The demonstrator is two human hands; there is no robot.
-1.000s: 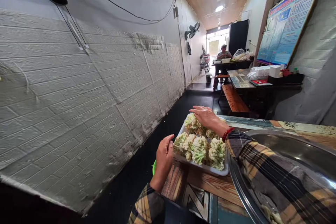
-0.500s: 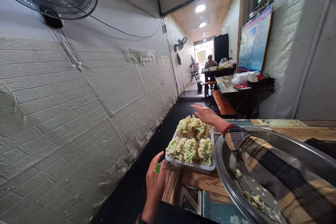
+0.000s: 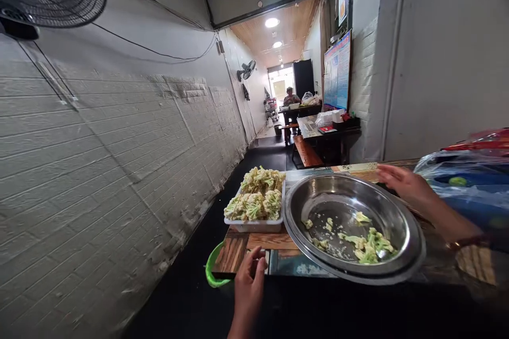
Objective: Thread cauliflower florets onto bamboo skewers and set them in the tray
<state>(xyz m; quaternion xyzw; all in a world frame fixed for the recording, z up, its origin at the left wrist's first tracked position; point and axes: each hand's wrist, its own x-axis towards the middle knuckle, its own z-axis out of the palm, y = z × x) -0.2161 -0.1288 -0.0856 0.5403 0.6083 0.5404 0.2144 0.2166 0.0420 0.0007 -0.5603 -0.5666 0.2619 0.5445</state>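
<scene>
Skewered cauliflower (image 3: 254,204) fills a white plastic tray (image 3: 254,226) at the left of the table. Beside it stands a wide steel basin (image 3: 292,212), with a few loose cauliflower pieces (image 3: 371,246) and crumbs in its bottom. My left hand (image 3: 249,278) hovers near the table's front edge, below the tray, fingers loosely curved and apart, holding nothing. Past the basin's right rim is my right hand (image 3: 407,186), fingers stretched out with nothing in them. It is close to the rim; I cannot tell whether it touches anything.
A green plastic rim (image 3: 212,273) shows below the table's left corner. Bagged goods (image 3: 469,180) lie at the right. Farther back are a bench (image 3: 307,151), another table (image 3: 308,126) and a seated person (image 3: 291,98). A brick-patterned wall (image 3: 119,169) runs along the left.
My right hand has moved from above the cauliflower tray to the basin's far right side. The view has turned right, showing more of the basin and the bags. My left hand stays empty.
</scene>
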